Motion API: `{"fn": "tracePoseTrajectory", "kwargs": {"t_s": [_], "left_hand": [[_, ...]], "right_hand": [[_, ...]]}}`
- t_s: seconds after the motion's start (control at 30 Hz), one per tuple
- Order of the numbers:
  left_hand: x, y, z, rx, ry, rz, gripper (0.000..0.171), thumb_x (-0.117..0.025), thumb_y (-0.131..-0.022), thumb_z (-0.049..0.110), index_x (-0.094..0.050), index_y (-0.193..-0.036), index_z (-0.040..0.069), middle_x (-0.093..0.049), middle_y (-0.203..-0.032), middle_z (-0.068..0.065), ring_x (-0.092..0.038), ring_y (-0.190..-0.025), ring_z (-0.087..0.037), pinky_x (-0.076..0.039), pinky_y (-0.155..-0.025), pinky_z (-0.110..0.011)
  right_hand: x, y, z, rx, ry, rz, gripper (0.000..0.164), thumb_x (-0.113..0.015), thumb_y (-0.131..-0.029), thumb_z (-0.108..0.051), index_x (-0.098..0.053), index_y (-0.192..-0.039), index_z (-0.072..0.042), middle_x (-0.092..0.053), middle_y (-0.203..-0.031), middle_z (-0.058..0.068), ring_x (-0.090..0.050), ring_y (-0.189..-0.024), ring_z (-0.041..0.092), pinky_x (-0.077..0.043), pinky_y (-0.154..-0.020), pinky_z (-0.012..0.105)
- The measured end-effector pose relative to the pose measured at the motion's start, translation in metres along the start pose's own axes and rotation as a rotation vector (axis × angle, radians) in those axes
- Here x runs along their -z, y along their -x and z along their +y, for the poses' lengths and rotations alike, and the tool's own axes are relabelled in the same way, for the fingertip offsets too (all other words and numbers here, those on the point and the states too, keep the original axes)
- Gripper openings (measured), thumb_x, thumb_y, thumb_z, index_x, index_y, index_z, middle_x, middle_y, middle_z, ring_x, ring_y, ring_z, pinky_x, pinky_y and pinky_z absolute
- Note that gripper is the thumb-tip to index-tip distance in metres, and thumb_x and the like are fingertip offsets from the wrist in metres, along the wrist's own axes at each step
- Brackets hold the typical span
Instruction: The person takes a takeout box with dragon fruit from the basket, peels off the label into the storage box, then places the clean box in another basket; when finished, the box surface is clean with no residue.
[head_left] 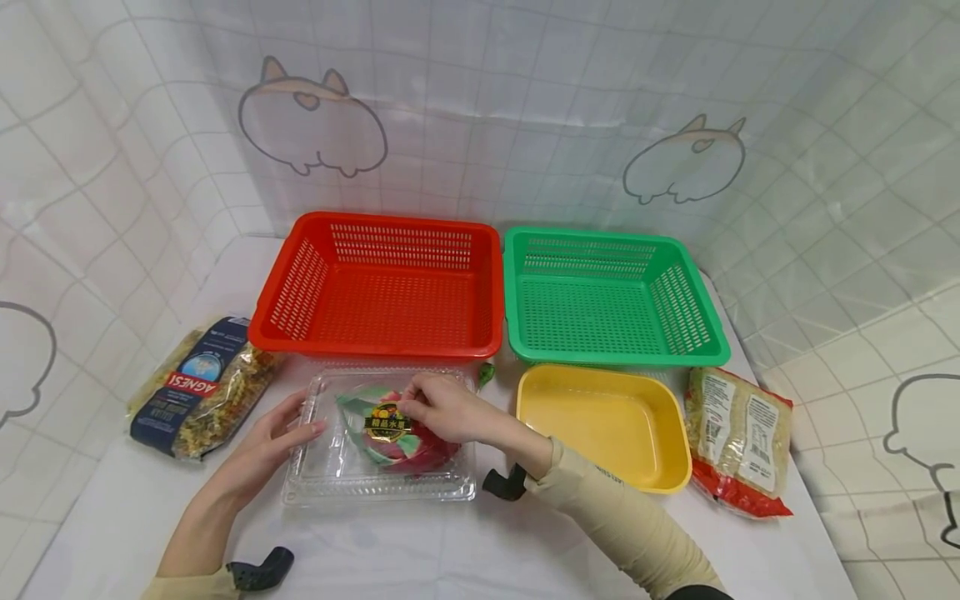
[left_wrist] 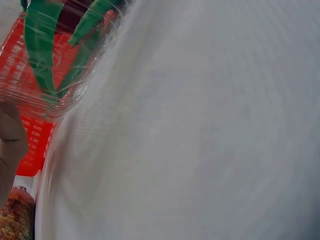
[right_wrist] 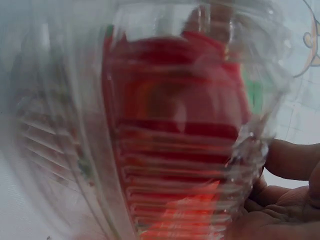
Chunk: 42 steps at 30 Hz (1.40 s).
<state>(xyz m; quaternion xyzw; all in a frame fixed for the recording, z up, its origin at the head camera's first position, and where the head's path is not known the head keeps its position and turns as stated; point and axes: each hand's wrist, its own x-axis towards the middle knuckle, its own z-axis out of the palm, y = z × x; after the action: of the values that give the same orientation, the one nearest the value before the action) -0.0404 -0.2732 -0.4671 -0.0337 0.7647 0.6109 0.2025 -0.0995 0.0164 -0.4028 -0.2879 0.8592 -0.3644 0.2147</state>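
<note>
A clear plastic clamshell box [head_left: 375,493] lies on the white table, closed over a red dragon fruit [head_left: 426,457] with green leaf tips. On its lid is a black-and-gold sticker [head_left: 387,425]. My left hand [head_left: 281,437] rests against the box's left side, thumb over the lid, fingers fairly straight. Above the lid, my right hand [head_left: 450,408] has curled fingers, and thumb and forefinger pinch at the sticker's right edge. In the right wrist view, the box [right_wrist: 175,185] is blurred and close, with curled fingers [right_wrist: 292,160] beside it.
Behind the box stands a red basket [head_left: 258,333], with a green basket [head_left: 618,360] to its right. A yellow tub [head_left: 600,425] is right of the box. A pasta bag [head_left: 198,387] lies at left, a grain bag [head_left: 738,442] at far right. Something small and green [head_left: 487,372] shows behind the box.
</note>
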Motion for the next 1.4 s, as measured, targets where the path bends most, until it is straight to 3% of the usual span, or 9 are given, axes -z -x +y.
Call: {"fn": "tracePoseTrajectory", "kwargs": {"t_s": [0.17,0.5,0.63,0.73,0.93,1.07,1.2,1.27,1.4], "left_hand": [[0.001,0.0,0.0,-0.007,0.002,-0.001,0.075,-0.054,-0.102,0.028,-0.012,-0.16,0.006,-0.014,-0.163,-0.025,-0.026,-0.144,-0.048,-0.045,-0.093,-0.018],[0.003,0.002,-0.001,-0.024,0.024,-0.005,0.075,-0.054,-0.102,0.028,-0.013,-0.16,0.005,-0.015,-0.163,-0.024,-0.027,-0.143,-0.045,-0.043,-0.088,-0.012],[0.001,0.001,-0.002,-0.037,0.025,0.001,0.073,-0.055,-0.102,0.026,-0.016,-0.159,0.004,-0.019,-0.161,-0.025,-0.044,-0.132,-0.02,-0.045,-0.089,-0.014],[-0.001,0.001,-0.003,-0.047,0.026,0.0,0.072,-0.054,-0.102,0.026,-0.017,-0.158,0.003,-0.021,-0.16,-0.025,-0.047,-0.121,-0.003,-0.046,-0.09,-0.015],[-0.001,0.001,-0.003,-0.041,0.018,0.001,0.071,-0.054,-0.102,0.026,-0.018,-0.158,0.003,-0.021,-0.161,-0.024,-0.042,-0.13,-0.018,-0.046,-0.089,-0.015],[0.0,0.003,-0.002,-0.031,0.016,0.005,0.071,-0.054,-0.102,0.027,-0.017,-0.158,0.004,-0.019,-0.161,-0.024,-0.038,-0.135,-0.03,-0.045,-0.089,-0.014],[0.001,0.004,-0.002,-0.029,0.027,0.001,0.072,-0.054,-0.102,0.027,-0.016,-0.159,0.004,-0.018,-0.162,-0.024,-0.03,-0.14,-0.042,-0.044,-0.088,-0.013],[0.001,0.004,-0.001,-0.031,0.03,-0.001,0.072,-0.054,-0.102,0.027,-0.016,-0.159,0.004,-0.018,-0.162,-0.024,-0.031,-0.14,-0.041,-0.045,-0.088,-0.014],[0.001,0.004,-0.002,-0.032,0.028,0.002,0.072,-0.054,-0.102,0.026,-0.016,-0.159,0.004,-0.019,-0.161,-0.024,-0.042,-0.131,-0.016,-0.046,-0.089,-0.014]], "right_hand": [[0.001,0.0,0.002,-0.027,-0.106,-0.021,0.01,-0.059,-0.101,-0.018,-0.063,-0.098,-0.01,-0.06,-0.075,-0.001,-0.054,-0.068,0.008,-0.044,-0.062,0.019],[0.002,0.0,0.004,-0.014,-0.12,-0.018,0.011,-0.059,-0.101,-0.021,-0.062,-0.095,-0.013,-0.06,-0.074,-0.003,-0.053,-0.067,0.007,-0.043,-0.062,0.019],[0.007,0.003,0.006,-0.011,-0.152,-0.022,0.01,-0.059,-0.102,-0.022,-0.062,-0.097,-0.014,-0.061,-0.079,-0.003,-0.056,-0.071,0.008,-0.045,-0.065,0.021],[0.013,0.007,0.009,0.016,-0.161,-0.02,0.009,-0.059,-0.102,-0.021,-0.061,-0.098,-0.014,-0.061,-0.082,-0.002,-0.056,-0.074,0.009,-0.047,-0.067,0.021],[0.031,0.019,0.02,0.078,-0.173,0.041,0.005,-0.06,-0.1,-0.012,-0.06,-0.096,-0.008,-0.063,-0.084,0.002,-0.062,-0.077,0.019,-0.052,-0.07,0.022],[0.046,0.029,0.027,0.06,-0.217,0.075,0.005,-0.061,-0.099,-0.009,-0.06,-0.095,-0.006,-0.067,-0.085,0.005,-0.066,-0.078,0.025,-0.054,-0.071,0.025],[0.058,0.036,0.036,0.029,-0.257,0.093,0.005,-0.063,-0.097,-0.008,-0.061,-0.094,-0.004,-0.068,-0.085,0.007,-0.067,-0.074,0.023,-0.057,-0.07,0.029],[0.063,0.04,0.039,0.018,-0.261,0.105,0.004,-0.065,-0.096,-0.007,-0.063,-0.094,-0.004,-0.069,-0.085,0.008,-0.067,-0.073,0.023,-0.058,-0.07,0.031],[0.068,0.045,0.046,-0.007,-0.276,0.132,0.01,-0.068,-0.094,-0.006,-0.066,-0.102,-0.003,-0.071,-0.089,0.012,-0.069,-0.075,0.029,-0.059,-0.072,0.037]]}}
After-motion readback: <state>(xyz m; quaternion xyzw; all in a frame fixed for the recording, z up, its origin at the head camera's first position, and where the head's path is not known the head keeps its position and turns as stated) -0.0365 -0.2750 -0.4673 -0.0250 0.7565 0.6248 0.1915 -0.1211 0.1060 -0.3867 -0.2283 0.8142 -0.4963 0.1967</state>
